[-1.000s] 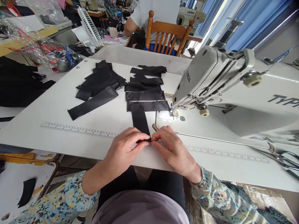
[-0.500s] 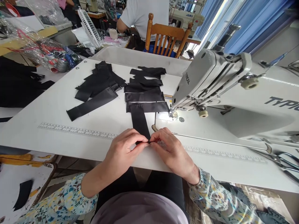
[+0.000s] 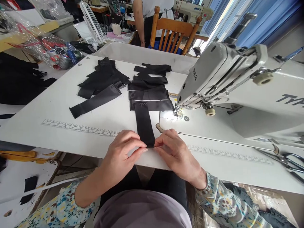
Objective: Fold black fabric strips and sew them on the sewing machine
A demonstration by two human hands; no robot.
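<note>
A black fabric strip (image 3: 144,123) lies lengthwise on the white table, its near end at my fingertips. My left hand (image 3: 124,152) pinches the left corner of that end between thumb and forefinger. At the right corner, my right hand (image 3: 174,152) pinches the same edge. The strip's far end overlaps a crosswise black strip (image 3: 161,105), whose right end reaches the presser foot (image 3: 177,110) of the sewing machine (image 3: 213,72). Behind it, several more black strips (image 3: 149,94) are laid in a row.
Left of the row sits a heap of black strips (image 3: 104,76). A printed ruler scale (image 3: 78,127) runs along the table's front. Scissors (image 3: 285,161) lie at the right edge. Beyond the table are a wooden chair (image 3: 175,27) and a standing person (image 3: 140,22).
My hands have moved apart along the strip's near end, which now shows flat between them. The person behind has gone from seated to standing. The view has shifted slightly.
</note>
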